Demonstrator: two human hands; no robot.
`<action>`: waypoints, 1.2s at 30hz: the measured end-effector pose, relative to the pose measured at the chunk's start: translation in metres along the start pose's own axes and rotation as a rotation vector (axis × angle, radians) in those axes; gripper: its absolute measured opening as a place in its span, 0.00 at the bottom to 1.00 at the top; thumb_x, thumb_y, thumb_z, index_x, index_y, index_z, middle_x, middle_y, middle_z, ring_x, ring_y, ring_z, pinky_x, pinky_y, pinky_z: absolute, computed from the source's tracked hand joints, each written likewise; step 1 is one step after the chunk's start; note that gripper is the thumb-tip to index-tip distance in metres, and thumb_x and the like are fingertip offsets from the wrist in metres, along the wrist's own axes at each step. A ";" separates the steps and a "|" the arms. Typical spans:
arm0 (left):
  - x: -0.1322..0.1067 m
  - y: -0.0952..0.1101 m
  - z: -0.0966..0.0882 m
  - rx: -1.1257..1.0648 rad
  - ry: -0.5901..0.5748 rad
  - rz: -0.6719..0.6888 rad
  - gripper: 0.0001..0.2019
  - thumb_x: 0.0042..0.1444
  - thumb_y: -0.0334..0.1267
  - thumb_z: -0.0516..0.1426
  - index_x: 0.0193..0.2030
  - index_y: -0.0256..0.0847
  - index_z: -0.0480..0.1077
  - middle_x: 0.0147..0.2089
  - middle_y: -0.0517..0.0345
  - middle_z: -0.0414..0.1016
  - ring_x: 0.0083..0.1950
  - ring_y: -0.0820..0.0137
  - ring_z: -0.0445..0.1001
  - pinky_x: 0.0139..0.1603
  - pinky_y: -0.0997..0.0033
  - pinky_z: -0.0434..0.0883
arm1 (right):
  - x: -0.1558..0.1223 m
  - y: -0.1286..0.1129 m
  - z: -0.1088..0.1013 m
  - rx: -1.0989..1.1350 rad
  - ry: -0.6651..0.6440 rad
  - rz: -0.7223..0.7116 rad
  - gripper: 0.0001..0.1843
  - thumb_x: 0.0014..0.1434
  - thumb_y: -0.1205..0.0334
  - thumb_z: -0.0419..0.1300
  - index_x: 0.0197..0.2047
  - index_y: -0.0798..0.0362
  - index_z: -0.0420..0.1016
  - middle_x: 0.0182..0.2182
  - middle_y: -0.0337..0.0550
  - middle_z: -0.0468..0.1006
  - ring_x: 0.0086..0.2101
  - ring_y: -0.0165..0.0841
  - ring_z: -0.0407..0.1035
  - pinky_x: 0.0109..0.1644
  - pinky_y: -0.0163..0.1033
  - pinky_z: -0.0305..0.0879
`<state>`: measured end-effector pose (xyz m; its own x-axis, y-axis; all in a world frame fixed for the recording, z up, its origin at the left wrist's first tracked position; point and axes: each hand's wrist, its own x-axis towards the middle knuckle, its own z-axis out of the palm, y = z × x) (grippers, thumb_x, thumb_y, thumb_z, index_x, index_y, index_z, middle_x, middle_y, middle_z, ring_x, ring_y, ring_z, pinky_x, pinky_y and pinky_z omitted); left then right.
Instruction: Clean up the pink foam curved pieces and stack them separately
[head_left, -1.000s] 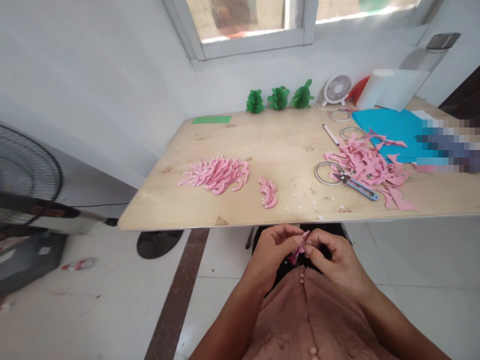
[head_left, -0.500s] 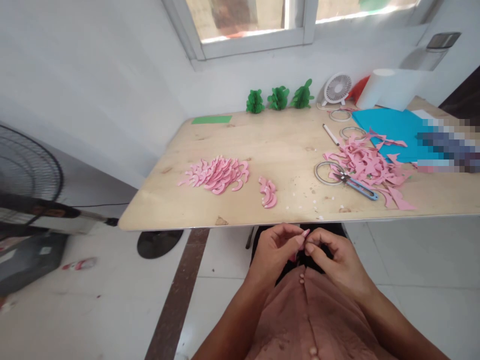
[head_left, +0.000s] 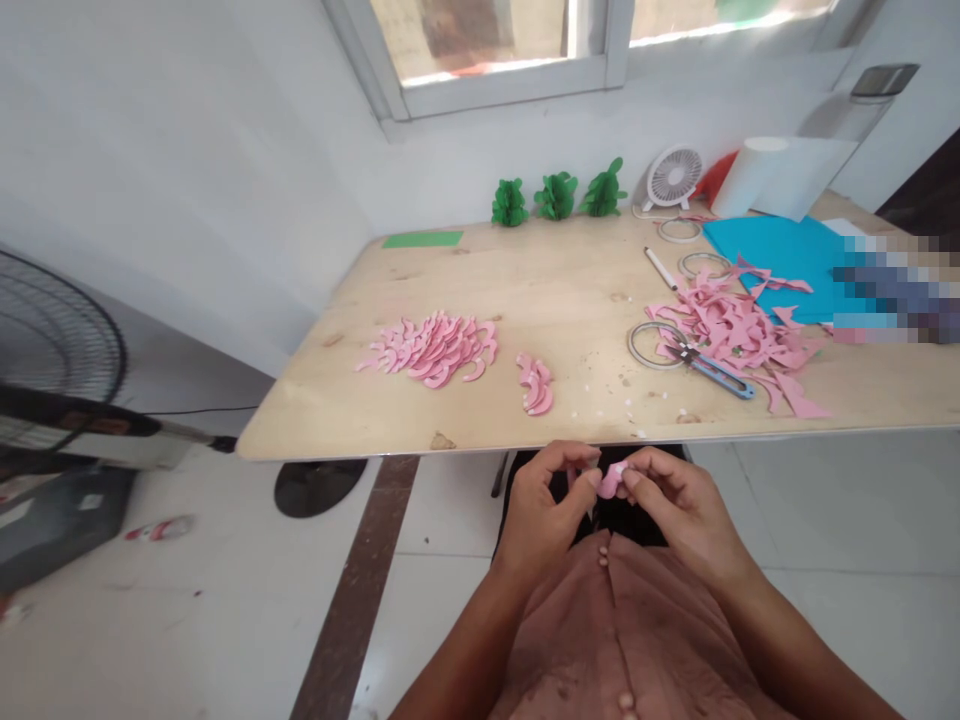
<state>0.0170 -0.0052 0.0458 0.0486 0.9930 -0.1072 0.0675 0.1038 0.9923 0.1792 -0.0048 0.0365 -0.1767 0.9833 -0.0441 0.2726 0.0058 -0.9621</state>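
A small curved pink paper piece (head_left: 612, 482) is pinched between the thumb and fingertips of my right hand (head_left: 679, 505), just in front of the table edge. My left hand (head_left: 546, 510) is closed in a pinch close beside it. A bit of pink shows behind its fingers, mostly hidden. On the table beyond lie a small group of curved pink pieces (head_left: 535, 385) with white spots and, further left, a large heap of similar pieces (head_left: 439, 348).
Blue-handled thread snips (head_left: 716, 374) and tape rolls (head_left: 681, 231) lie by pink paper scraps (head_left: 739, 325). Behind are blue sheets (head_left: 787, 255), a marker (head_left: 661, 269), a small white fan (head_left: 674, 178), green paper ornaments (head_left: 556, 196) and a green strip (head_left: 423, 240). A floor fan (head_left: 56, 340) stands left.
My hands have drawn slightly apart. The pink piece has turned and now shows its curved face at my right fingertips. Things on the table have not moved.
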 end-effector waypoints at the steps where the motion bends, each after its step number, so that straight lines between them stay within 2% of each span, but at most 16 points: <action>1: 0.001 -0.001 -0.001 0.012 -0.002 -0.015 0.08 0.51 0.35 0.59 0.38 0.39 0.76 0.36 0.54 0.77 0.36 0.67 0.72 0.38 0.70 0.68 | 0.001 -0.001 -0.001 -0.007 -0.010 -0.010 0.12 0.61 0.58 0.53 0.31 0.53 0.75 0.28 0.42 0.76 0.30 0.34 0.69 0.36 0.36 0.66; 4: 0.002 -0.003 -0.003 0.052 -0.051 -0.045 0.08 0.51 0.36 0.59 0.37 0.39 0.78 0.34 0.54 0.78 0.35 0.67 0.72 0.37 0.71 0.66 | 0.002 -0.003 -0.003 -0.061 -0.014 -0.047 0.13 0.61 0.58 0.53 0.31 0.53 0.76 0.27 0.41 0.78 0.30 0.34 0.70 0.35 0.36 0.66; 8: 0.002 -0.007 -0.003 -0.015 -0.119 -0.095 0.09 0.53 0.37 0.58 0.37 0.37 0.78 0.32 0.53 0.78 0.32 0.69 0.70 0.35 0.71 0.66 | 0.005 -0.006 -0.006 -0.199 0.020 -0.094 0.13 0.61 0.60 0.53 0.31 0.53 0.77 0.27 0.41 0.79 0.30 0.33 0.71 0.33 0.35 0.65; 14: 0.001 -0.015 -0.002 -0.112 -0.106 -0.131 0.10 0.49 0.34 0.59 0.39 0.35 0.77 0.29 0.56 0.74 0.29 0.72 0.67 0.32 0.73 0.64 | 0.007 -0.006 -0.008 -0.315 0.072 -0.163 0.10 0.60 0.62 0.54 0.30 0.53 0.74 0.26 0.39 0.77 0.28 0.32 0.70 0.32 0.34 0.63; 21: -0.001 -0.007 0.006 -0.226 -0.070 -0.136 0.06 0.50 0.32 0.59 0.36 0.36 0.75 0.28 0.58 0.73 0.27 0.75 0.66 0.30 0.75 0.62 | 0.007 -0.004 -0.002 -0.257 0.068 -0.150 0.08 0.59 0.60 0.55 0.34 0.53 0.74 0.25 0.38 0.75 0.27 0.31 0.67 0.31 0.34 0.65; 27: 0.000 -0.003 0.008 -0.266 -0.033 -0.212 0.10 0.45 0.32 0.61 0.37 0.37 0.74 0.30 0.57 0.74 0.28 0.73 0.67 0.30 0.75 0.64 | 0.008 0.001 -0.002 -0.195 0.078 -0.116 0.10 0.60 0.58 0.55 0.31 0.53 0.73 0.25 0.39 0.75 0.27 0.32 0.68 0.30 0.34 0.65; 36: -0.002 -0.002 0.008 -0.294 -0.134 -0.163 0.05 0.49 0.32 0.59 0.34 0.35 0.74 0.23 0.62 0.68 0.25 0.76 0.63 0.28 0.75 0.61 | 0.011 0.002 -0.002 -0.119 0.109 -0.077 0.11 0.61 0.56 0.55 0.34 0.53 0.74 0.27 0.40 0.77 0.29 0.33 0.71 0.33 0.34 0.66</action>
<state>0.0251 -0.0074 0.0434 0.1922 0.9482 -0.2530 -0.2037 0.2907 0.9349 0.1797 0.0061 0.0348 -0.0994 0.9930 0.0638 0.3731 0.0966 -0.9228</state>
